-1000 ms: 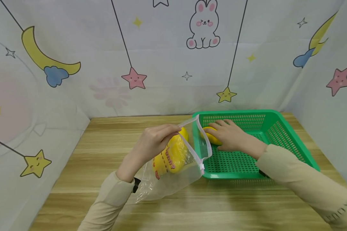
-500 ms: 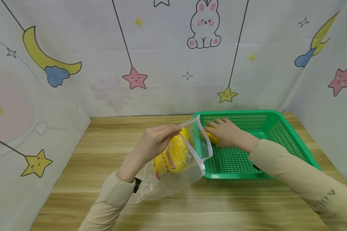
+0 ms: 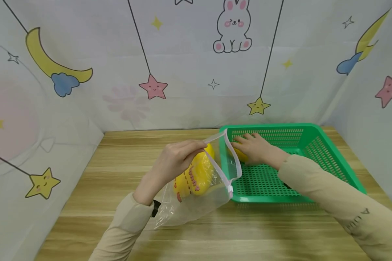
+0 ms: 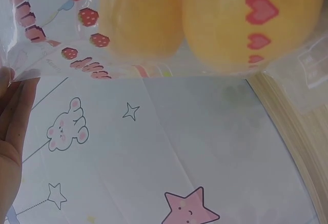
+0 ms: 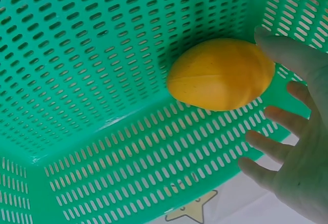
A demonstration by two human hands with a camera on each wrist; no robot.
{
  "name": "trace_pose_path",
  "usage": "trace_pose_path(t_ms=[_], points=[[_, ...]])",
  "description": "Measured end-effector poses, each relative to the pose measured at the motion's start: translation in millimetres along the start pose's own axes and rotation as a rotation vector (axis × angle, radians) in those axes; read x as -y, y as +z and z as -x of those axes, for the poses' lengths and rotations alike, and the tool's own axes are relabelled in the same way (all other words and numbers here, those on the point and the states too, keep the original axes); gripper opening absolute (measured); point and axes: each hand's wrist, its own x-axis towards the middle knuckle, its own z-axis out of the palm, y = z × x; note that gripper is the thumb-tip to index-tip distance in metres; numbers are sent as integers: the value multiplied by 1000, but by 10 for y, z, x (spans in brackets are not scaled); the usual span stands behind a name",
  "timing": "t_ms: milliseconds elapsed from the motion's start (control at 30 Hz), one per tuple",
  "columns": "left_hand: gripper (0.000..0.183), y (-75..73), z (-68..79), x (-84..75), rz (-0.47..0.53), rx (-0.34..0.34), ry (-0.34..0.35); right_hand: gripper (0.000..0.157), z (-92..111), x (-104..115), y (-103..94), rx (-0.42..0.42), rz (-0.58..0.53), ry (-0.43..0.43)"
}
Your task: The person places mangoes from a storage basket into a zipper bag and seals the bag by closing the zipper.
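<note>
While L grip (image 3: 175,158) pinches the zip bag (image 3: 196,207) by its rim, the yellow mango (image 5: 220,76), lying in the green basket (image 3: 268,199) by the spread R grip (image 3: 258,149), is prob. light, firm & slickish, so best cupped w/ thumb opp. fingers round its middle.

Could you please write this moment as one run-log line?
left hand: pinches clear bag by rim | right hand: fingers spread beside yellow fruit in green basket | inside bag: yellow things
</note>
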Motion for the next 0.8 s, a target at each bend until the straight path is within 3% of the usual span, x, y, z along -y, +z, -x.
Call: trace_pose_path(t_ms=[333, 800], points=[[20, -4, 2, 2, 2, 7, -10, 83, -62, -63, 131, 30, -36, 29], [20, -11, 2, -8, 15, 12, -9, 84, -77, -59, 222, 72, -192, 27]])
